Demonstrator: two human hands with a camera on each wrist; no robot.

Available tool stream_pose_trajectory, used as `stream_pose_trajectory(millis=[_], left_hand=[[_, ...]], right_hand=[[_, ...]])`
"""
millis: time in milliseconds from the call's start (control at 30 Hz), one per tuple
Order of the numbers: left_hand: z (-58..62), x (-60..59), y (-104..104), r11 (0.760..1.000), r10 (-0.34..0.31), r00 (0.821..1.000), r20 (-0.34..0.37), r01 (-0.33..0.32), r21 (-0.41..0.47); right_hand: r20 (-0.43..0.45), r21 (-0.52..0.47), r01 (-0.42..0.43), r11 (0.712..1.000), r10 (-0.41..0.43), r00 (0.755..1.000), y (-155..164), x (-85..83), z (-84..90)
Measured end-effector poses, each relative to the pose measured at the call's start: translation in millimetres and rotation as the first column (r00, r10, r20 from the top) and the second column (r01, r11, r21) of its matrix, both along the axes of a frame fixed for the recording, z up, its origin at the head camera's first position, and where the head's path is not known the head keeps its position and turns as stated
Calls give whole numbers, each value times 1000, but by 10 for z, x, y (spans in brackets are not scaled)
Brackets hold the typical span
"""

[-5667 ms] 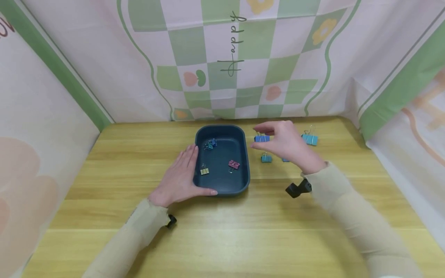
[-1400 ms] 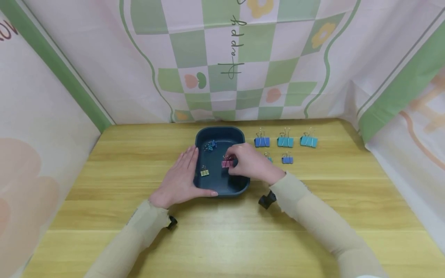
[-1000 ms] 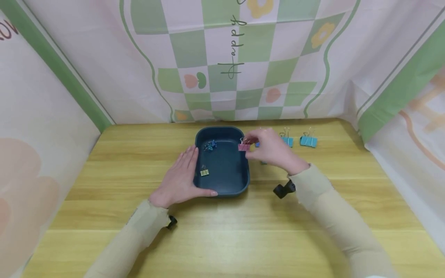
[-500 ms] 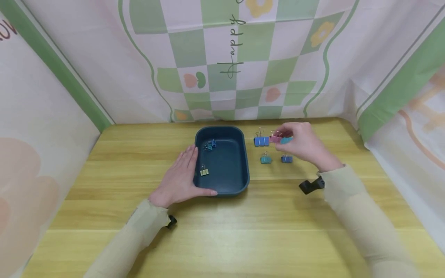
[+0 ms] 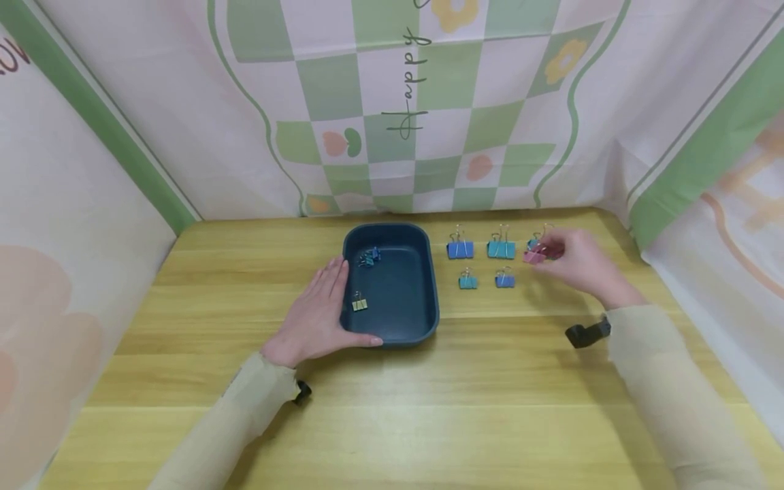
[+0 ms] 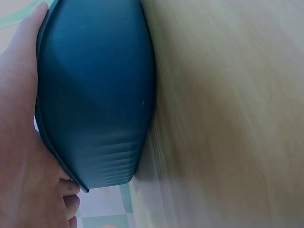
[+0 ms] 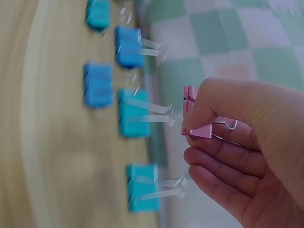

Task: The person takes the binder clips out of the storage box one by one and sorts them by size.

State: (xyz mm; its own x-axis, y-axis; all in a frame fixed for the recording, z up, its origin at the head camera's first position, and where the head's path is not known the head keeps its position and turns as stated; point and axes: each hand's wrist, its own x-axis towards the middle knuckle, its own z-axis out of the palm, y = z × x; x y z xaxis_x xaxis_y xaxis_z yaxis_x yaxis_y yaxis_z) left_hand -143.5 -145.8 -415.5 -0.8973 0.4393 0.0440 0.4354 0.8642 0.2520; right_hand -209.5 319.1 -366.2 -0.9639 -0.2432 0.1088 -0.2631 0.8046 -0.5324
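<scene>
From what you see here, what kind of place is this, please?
Probably a small staged tabletop booth, not a real office: a wooden table, patterned cloth backdrop on three sides, and a dark tray with binder clips beside it.

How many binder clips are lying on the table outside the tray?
5: back row blue clip, teal clip, a teal one half hidden behind the right hand; front row small teal, small blue.

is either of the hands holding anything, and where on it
The right hand pinches a pink binder clip by its body, thumb on top. The left hand holds nothing; it rests flat against the blue tray.
</scene>
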Motion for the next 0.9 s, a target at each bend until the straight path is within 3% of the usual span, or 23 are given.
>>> stream_pose_trajectory(millis=[400, 600, 900], left_hand=[[-5, -2, 2, 1000, 1, 1000, -3, -1, -4], [-8, -3, 5, 1000, 2, 1000, 0, -2, -7], [-1, 0, 8, 1000, 3, 1000, 1, -3, 3]], right_hand=[[145, 83, 15, 996, -27, 989, 368, 4, -299], [118, 99, -13, 995, 1, 993, 414, -21, -398], [99, 95, -23, 995, 14, 995, 414, -25, -406]])
